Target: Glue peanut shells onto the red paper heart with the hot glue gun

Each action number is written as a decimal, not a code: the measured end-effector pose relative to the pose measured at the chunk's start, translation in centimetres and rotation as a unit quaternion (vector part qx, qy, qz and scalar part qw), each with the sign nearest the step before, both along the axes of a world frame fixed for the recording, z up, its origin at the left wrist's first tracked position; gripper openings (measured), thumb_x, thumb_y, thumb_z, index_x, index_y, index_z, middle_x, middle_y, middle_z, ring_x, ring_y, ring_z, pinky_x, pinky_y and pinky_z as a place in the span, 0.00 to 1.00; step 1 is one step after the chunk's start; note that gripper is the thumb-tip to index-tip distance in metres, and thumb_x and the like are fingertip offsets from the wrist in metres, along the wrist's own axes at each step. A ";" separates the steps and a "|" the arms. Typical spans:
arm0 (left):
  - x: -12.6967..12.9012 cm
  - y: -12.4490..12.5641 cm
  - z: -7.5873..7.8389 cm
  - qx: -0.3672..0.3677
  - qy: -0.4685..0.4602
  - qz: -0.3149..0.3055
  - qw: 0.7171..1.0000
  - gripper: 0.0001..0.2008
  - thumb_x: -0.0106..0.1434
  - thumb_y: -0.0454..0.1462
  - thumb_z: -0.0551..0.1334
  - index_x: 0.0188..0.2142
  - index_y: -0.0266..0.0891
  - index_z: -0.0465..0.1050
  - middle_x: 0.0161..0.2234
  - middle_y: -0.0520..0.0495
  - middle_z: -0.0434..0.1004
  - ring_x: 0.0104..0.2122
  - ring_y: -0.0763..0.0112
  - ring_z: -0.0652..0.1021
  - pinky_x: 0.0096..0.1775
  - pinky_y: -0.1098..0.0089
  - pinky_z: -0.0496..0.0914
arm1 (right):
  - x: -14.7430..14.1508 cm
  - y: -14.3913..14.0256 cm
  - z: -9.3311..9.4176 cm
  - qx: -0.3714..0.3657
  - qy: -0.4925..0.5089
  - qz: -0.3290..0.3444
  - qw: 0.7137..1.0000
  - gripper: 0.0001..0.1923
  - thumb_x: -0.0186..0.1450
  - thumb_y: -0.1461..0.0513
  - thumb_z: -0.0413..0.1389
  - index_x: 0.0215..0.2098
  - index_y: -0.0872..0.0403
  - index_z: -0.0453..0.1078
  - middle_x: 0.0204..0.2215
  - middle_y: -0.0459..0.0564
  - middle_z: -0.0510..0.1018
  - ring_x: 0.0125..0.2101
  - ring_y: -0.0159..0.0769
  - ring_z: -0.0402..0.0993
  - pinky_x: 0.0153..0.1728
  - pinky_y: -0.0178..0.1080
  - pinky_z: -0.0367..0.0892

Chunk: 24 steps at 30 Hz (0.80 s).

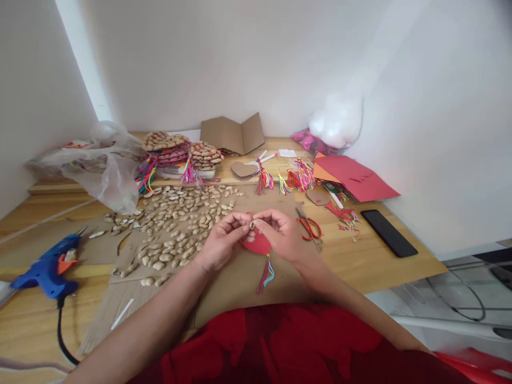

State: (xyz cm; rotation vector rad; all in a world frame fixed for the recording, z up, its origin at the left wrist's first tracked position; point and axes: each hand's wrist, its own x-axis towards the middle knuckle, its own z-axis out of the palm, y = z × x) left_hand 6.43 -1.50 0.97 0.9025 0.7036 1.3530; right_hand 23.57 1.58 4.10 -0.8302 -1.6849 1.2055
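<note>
My left hand [227, 239] and my right hand [280, 234] meet over the cardboard, fingertips pinched together. Between them is a small peanut shell [252, 226], largely covered by the fingers, so I cannot tell if it is whole or split. Directly beneath lies a red paper piece [258, 245], partly hidden by the hands. A tassel [265, 274] of purple and light blue threads hangs from its lower edge. Many loose peanuts [176, 229] are spread to the left of my left hand. Orange-handled scissors [309, 224] rest just beyond my right hand.
A blue glue gun [50, 266] lies at left, its cord running toward me. Behind stand a plastic bag [116, 176], peanut-covered pieces [206, 156], a cardboard heart [244, 169] and folded cardboard [232, 136]. Red paper sheets [356, 176] and a black phone [389, 233] are at right.
</note>
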 end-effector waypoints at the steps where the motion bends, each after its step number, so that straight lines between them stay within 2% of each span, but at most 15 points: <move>1: -0.1 0.0 0.0 -0.033 -0.022 -0.029 0.999 0.14 0.60 0.42 0.73 0.40 0.37 0.76 0.32 0.48 0.79 0.32 0.73 0.80 0.37 0.73 0.77 | 0.4 0.1 0.2 0.025 -0.033 0.006 0.999 0.06 0.68 0.59 0.60 0.42 0.50 0.77 0.36 0.46 0.82 0.35 0.34 0.77 0.37 0.36 0.71; 4: -0.3 0.0 0.1 -0.090 -0.058 -0.083 0.991 0.16 0.56 0.42 0.75 0.37 0.35 0.75 0.32 0.48 0.79 0.32 0.71 0.82 0.35 0.74 0.79 | 1.5 0.1 0.8 0.091 -0.123 0.006 0.988 0.07 0.69 0.60 0.59 0.43 0.49 0.79 0.36 0.46 0.82 0.33 0.33 0.77 0.35 0.35 0.69; 8: -0.4 -0.1 0.3 -0.129 -0.060 -0.115 0.983 0.17 0.51 0.36 0.78 0.32 0.34 0.73 0.29 0.49 0.79 0.30 0.74 0.81 0.34 0.77 0.79 | 1.7 -0.6 0.8 0.150 -0.162 0.005 0.975 0.08 0.69 0.61 0.59 0.44 0.48 0.80 0.37 0.45 0.83 0.36 0.33 0.77 0.39 0.36 0.69; 11: -0.6 -0.1 0.4 -0.137 -0.070 -0.128 0.980 0.15 0.51 0.34 0.78 0.32 0.34 0.74 0.29 0.49 0.79 0.30 0.75 0.81 0.34 0.77 0.79 | 1.7 -1.0 0.8 0.134 -0.162 -0.001 0.978 0.12 0.71 0.59 0.56 0.49 0.47 0.78 0.41 0.46 0.82 0.36 0.34 0.77 0.38 0.37 0.70; 14: -0.8 -0.1 0.4 -0.140 -0.090 -0.124 0.978 0.18 0.49 0.33 0.79 0.38 0.35 0.77 0.31 0.50 0.80 0.30 0.76 0.81 0.35 0.77 0.79 | 3.2 -0.5 1.0 0.118 -0.172 -0.064 0.976 0.15 0.71 0.56 0.55 0.53 0.50 0.76 0.39 0.48 0.82 0.30 0.34 0.75 0.32 0.37 0.69; 17: -1.0 -0.1 0.3 -0.150 -0.101 -0.112 0.977 0.21 0.48 0.33 0.79 0.41 0.35 0.79 0.33 0.49 0.81 0.31 0.76 0.82 0.36 0.77 0.79 | 6.1 0.8 0.6 0.153 -0.212 -0.158 0.952 0.13 0.70 0.56 0.55 0.44 0.52 0.78 0.38 0.51 0.82 0.32 0.37 0.75 0.35 0.40 0.69; 19: -1.0 0.0 0.3 -0.149 -0.107 -0.104 0.978 0.21 0.48 0.34 0.79 0.41 0.35 0.79 0.35 0.48 0.81 0.31 0.76 0.81 0.36 0.78 0.79 | 8.3 1.6 -0.1 0.159 -0.275 -0.204 0.926 0.13 0.68 0.56 0.55 0.44 0.53 0.77 0.39 0.53 0.82 0.35 0.40 0.76 0.39 0.42 0.70; 22: -1.1 0.0 0.2 -0.134 -0.119 -0.103 0.978 0.19 0.49 0.33 0.79 0.40 0.35 0.78 0.34 0.49 0.80 0.31 0.76 0.81 0.36 0.77 0.79 | 11.0 2.5 -1.8 0.155 -0.383 -0.227 0.882 0.13 0.66 0.57 0.54 0.43 0.54 0.77 0.40 0.55 0.82 0.38 0.43 0.77 0.44 0.45 0.69; 24: -1.2 0.0 0.3 -0.122 -0.124 -0.105 0.979 0.18 0.50 0.33 0.78 0.40 0.35 0.77 0.33 0.50 0.79 0.31 0.76 0.81 0.36 0.77 0.79 | 11.9 2.7 -2.8 0.145 -0.409 -0.218 0.874 0.12 0.66 0.58 0.54 0.42 0.54 0.76 0.39 0.55 0.81 0.38 0.43 0.77 0.43 0.45 0.69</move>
